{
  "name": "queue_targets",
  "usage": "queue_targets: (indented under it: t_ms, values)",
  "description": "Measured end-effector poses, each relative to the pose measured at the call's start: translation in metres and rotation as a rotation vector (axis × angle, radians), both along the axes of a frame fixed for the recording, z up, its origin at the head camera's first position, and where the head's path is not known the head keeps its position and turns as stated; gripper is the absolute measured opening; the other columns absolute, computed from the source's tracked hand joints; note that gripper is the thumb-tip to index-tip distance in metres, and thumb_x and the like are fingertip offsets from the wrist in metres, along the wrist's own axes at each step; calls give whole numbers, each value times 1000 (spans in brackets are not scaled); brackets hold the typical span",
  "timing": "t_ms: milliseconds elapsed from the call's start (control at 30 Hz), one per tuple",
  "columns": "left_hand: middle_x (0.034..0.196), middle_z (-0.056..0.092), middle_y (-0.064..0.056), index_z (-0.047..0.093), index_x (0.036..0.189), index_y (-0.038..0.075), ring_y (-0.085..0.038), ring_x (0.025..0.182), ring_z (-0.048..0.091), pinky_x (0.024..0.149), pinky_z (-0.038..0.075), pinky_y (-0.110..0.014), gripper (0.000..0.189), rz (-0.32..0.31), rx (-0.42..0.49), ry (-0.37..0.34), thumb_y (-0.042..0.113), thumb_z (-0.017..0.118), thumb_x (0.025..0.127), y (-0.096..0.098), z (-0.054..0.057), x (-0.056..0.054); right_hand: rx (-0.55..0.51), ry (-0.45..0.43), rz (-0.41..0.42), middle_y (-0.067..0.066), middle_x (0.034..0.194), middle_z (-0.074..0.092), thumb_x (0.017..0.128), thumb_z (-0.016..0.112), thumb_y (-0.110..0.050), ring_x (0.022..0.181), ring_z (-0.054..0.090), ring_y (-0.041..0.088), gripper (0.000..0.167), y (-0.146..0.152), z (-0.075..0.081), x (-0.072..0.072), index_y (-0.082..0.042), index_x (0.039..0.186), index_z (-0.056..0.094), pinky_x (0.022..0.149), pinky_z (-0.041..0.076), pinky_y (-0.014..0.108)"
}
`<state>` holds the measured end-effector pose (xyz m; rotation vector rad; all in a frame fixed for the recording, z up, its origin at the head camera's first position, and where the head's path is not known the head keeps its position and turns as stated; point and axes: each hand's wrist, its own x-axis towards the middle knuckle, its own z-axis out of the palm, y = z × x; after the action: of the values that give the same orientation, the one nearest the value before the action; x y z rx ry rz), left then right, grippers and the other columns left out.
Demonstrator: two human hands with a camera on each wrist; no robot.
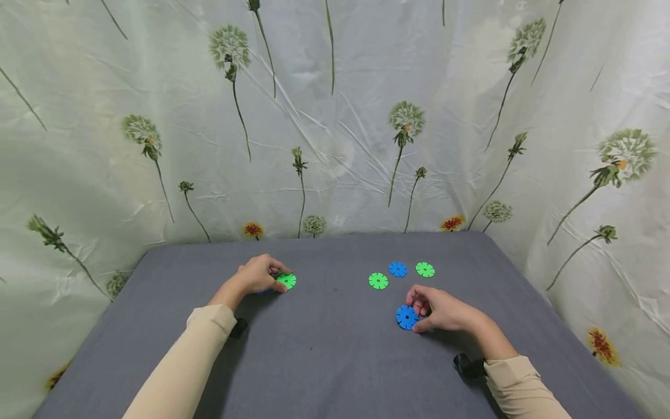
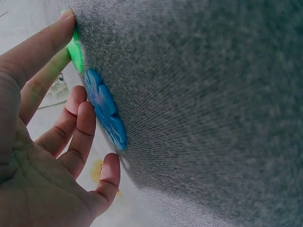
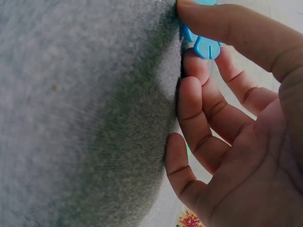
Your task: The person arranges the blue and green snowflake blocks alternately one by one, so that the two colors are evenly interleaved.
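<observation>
Six notched discs can be made out on the grey-covered table [image 1: 324, 361], split between two sides. On the left, the left hand [image 1: 256, 274] reaches over with its grip pinching the left green disc [image 1: 291, 283], thumb at the near edge and forefinger at the far one; that rim hold probably suits something so thin and flat, which offers little else to catch. The left blue disc [image 2: 105, 109] lies on the cloth beneath the other fingers, which curl loosely, perhaps to keep out of its way. The right hand [image 1: 439, 308] has its grip pinching the right blue disc [image 1: 402, 320] by opposite edges too, leaving the face uncovered. Whether either held disc is lifted, I cannot tell. Beyond it, a near green disc [image 1: 374, 284], a far blue disc [image 1: 394, 271] and a far green disc [image 1: 421, 272] lie flat, spaced apart, likely making each easy to pinch singly.
</observation>
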<state>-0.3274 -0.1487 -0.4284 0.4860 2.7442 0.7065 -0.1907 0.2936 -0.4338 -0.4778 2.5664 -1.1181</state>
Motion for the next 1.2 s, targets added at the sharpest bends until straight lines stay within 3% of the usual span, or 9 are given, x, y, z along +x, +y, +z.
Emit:
queue_targets:
  t_ms: [233,633,1200]
  values:
    - [132,70,-10,83,126,25,-33,124,61,105,36,-68,41,12,4,-3,29,93,86,-1,-3,0,12,15,54,2,92,60,87,90,-11,84,53,11,50,2,-3,-2,-8,133,71,72,44,23]
    - [139,71,-12,82,126,25,-36,131,61,107,35,-69,42,23,-5,-11,28,93,86,0,-2,-2,52,37,29,0,91,61,88,89,-15,82,55,9,52,2,-4,-4,-9,137,72,71,46,23]
    - [141,71,-13,82,128,26,-36,133,61,110,33,-72,43,16,-5,-16,29,92,87,0,-1,-2,101,116,3,-5,81,62,85,91,-27,73,55,1,42,-3,-8,-3,-7,119,77,67,48,21]
